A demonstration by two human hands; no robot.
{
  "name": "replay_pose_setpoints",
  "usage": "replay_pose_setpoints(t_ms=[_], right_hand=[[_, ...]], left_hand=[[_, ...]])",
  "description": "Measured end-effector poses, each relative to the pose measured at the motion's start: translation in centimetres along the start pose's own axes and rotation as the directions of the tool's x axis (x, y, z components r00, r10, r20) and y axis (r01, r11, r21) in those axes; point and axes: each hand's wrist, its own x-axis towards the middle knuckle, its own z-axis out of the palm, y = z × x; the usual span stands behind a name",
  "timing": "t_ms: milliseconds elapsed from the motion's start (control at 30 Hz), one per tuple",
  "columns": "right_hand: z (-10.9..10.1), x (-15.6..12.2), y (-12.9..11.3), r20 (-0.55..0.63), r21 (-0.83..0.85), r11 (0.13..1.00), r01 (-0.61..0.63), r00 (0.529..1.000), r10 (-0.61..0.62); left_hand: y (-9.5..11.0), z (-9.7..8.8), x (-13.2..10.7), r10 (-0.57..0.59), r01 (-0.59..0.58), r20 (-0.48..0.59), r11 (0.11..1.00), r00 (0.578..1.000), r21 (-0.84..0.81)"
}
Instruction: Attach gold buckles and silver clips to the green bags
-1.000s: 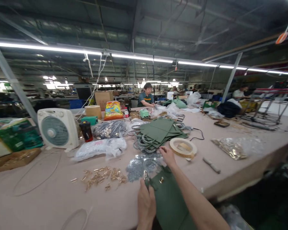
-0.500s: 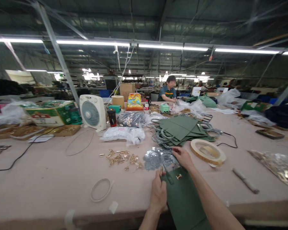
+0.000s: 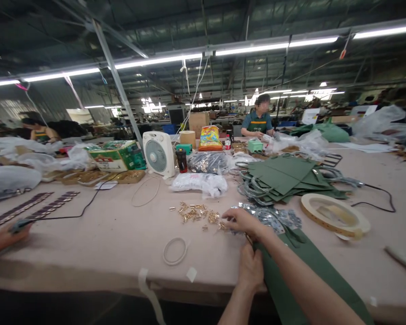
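A green bag piece (image 3: pixel 311 271) lies at the near table edge under my right forearm. My left hand (image 3: pixel 249 267) is closed on its top edge, by a small metal fitting. My right hand (image 3: pixel 241 221) reaches left across the bag to a scatter of gold metal fittings (image 3: pixel 195 213), its fingers pinched at the heap's right end; what they hold is too small to make out. Beside it lies a clear bag of silver parts (image 3: pixel 274 216).
A stack of green bag pieces with grey handles (image 3: pixel 284 178), a tape roll (image 3: pixel 334 215), a white fan (image 3: pixel 159 154) and plastic bags (image 3: pixel 199 183) crowd the table. A white ring (image 3: pixel 175 251) lies near. A seated person (image 3: pixel 260 119) works opposite. Another person's hand (image 3: pixel 3 237) is far left.
My right hand moved left from the bag's handle to the gold fittings. The view swung left, showing more of the table's left side and another person's hand.
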Motion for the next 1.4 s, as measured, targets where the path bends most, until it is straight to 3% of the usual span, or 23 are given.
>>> replay_pose_setpoints(t_ms=[200, 433, 767, 1000, 1133, 1400], right_hand=[[1.5, 1.5, -0.4, 0.009, -0.028, 0.997, -0.078, 0.997, 0.078], [2.8, 2.5, 0.2, 0.073, -0.027, 0.998, -0.048, 0.996, 0.05], [2.9, 1.8, 3.4, -0.034, -0.084, 0.987, -0.136, 0.99, 0.133], [2.9, 2.0, 2.3, 0.036, 0.004, 0.994, -0.108, 0.994, 0.108], [2.8, 2.2, 1.8, 0.088, 0.045, 0.986, -0.158, 0.984, 0.154], [3.7, 2.4, 2.0, 0.157, 0.137, 0.948, -0.289, 0.951, 0.267]], left_hand=[[0.1, -0.2, -0.1, 0.055, -0.054, 0.021, 0.996, 0.998, -0.064], [-0.1, 0.0, 0.0, 0.153, -0.145, 0.017, 0.961, 0.988, -0.235], [0.2, -0.4, 0.1, -0.002, 0.007, 0.051, 0.997, 0.999, -0.082], [0.2, -0.2, 0.3, 0.045, -0.038, 0.042, 0.988, 0.998, -0.151], [0.0, -0.2, 0.4, 0.099, -0.091, 0.031, 0.976, 0.995, -0.199], [-0.6, 0.1, 0.4, 0.066, -0.06, 0.018, 0.977, 0.998, -0.203]])
